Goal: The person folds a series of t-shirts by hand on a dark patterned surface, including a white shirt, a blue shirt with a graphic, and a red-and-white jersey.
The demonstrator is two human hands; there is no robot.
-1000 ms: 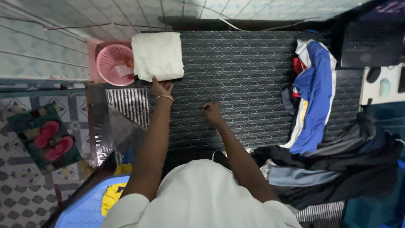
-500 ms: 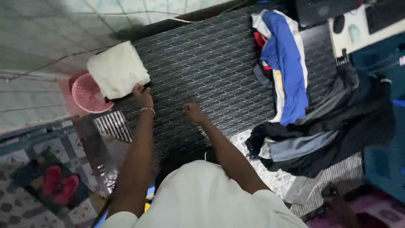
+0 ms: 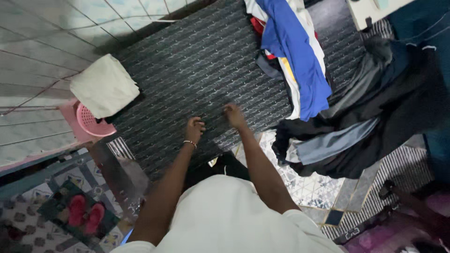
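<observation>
The dark ribbed mat is being pressed flat by the left hand and right hand, fingers curled; likely soft, floppy, best gripped at the near edge

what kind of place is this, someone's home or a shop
Most likely a home laundry or folding corner: a heap of clothes lies on a dark textured mat, a pink basket stands by the tiled wall, and red slippers sit on a patterned floor.
</observation>
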